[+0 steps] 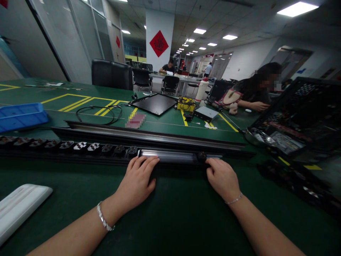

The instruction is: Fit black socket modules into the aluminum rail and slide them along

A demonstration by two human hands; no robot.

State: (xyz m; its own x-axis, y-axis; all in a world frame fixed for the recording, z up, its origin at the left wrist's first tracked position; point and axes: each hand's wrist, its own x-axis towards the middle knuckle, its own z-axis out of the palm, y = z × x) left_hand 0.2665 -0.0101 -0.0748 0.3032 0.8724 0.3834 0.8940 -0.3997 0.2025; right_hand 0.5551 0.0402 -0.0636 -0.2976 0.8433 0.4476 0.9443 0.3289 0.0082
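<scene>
A long black rail with a row of socket modules lies across the green table in front of me. Its right stretch shows a bare metal channel. My left hand rests with its fingers laid over the rail's near edge, just right of the last socket module. My right hand has its fingers curled onto the rail beside a small black knob. A second long metal cover strip lies parallel just behind the rail.
A blue bin sits far left, a white tray at near left. A black cable loop, a flat black panel, a yellow box lie beyond. A black crate of parts stands right. A person sits at far right.
</scene>
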